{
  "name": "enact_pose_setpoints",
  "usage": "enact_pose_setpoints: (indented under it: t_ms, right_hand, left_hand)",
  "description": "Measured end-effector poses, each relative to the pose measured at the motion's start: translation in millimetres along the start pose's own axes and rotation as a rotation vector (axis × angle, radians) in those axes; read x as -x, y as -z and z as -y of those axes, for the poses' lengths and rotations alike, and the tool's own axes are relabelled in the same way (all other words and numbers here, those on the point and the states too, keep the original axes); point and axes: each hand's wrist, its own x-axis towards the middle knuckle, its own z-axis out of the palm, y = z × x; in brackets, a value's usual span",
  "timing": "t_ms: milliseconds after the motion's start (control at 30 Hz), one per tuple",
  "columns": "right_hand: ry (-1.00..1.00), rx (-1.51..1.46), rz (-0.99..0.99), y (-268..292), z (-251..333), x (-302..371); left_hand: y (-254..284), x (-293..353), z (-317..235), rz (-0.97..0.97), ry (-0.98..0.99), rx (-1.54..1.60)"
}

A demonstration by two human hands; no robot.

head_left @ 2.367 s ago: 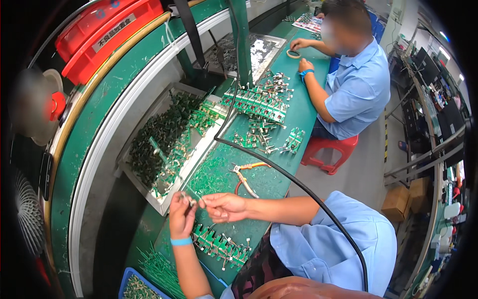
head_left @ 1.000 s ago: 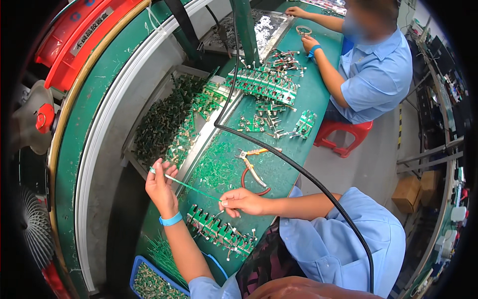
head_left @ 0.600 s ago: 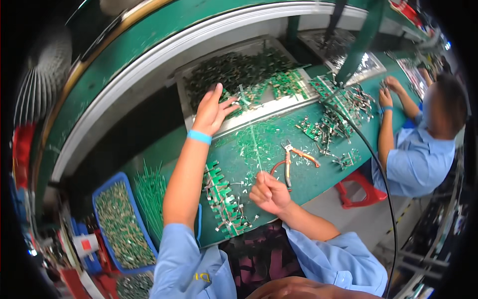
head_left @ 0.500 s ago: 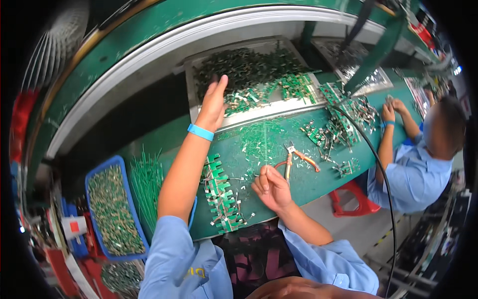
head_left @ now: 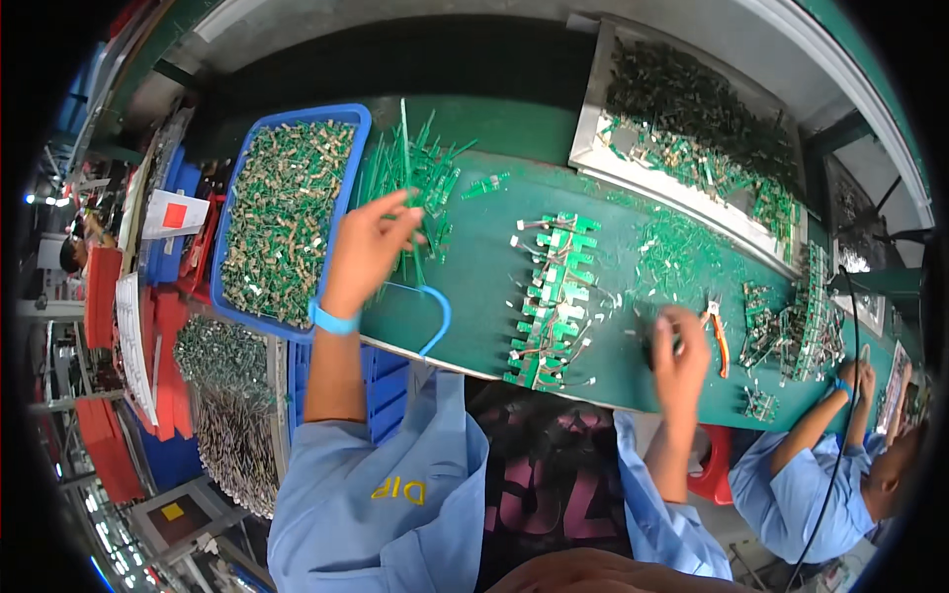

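My left hand [head_left: 371, 247], with a blue band at the wrist, is over a heap of long thin green strips [head_left: 381, 173]. Its thumb and fingers close around one upright green circuit board strip [head_left: 404, 138], which shows above and below them. Motion smears my right hand [head_left: 682, 361] above the mat, so its fingers cannot be read. Just right of it lie cutting pliers [head_left: 721, 336] with orange handles. Between my hands rests a row of small green circuit boards [head_left: 559, 301] with short wires and white connectors.
A blue tray [head_left: 364, 148] of small boards stands left of the heap. Behind the green mat [head_left: 474, 296] is a metal-edged tray [head_left: 682, 203] full of board scraps. Wired boards [head_left: 806, 326] pile up at right, near a co-worker [head_left: 811, 474]. A blue hook [head_left: 445, 311] lies by the front edge.
My view has swung left. My left hand has gone from the scrap tray to the green strips and closed on one. My right hand has shifted toward the pliers.
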Motion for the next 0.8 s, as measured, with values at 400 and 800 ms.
enact_pose_setpoints:
  t_ms: [400, 800]
  right_hand:
    - [0.093, 0.554, 0.143, 25, -30, 22]
    - [-0.066, 0.699, 0.107, 71, -78, 42]
  left_hand:
    - [-118, 98, -20, 0.563, -0.859, -0.360]
    - [-143, 78, 5, 0.715, -0.832, -0.485]
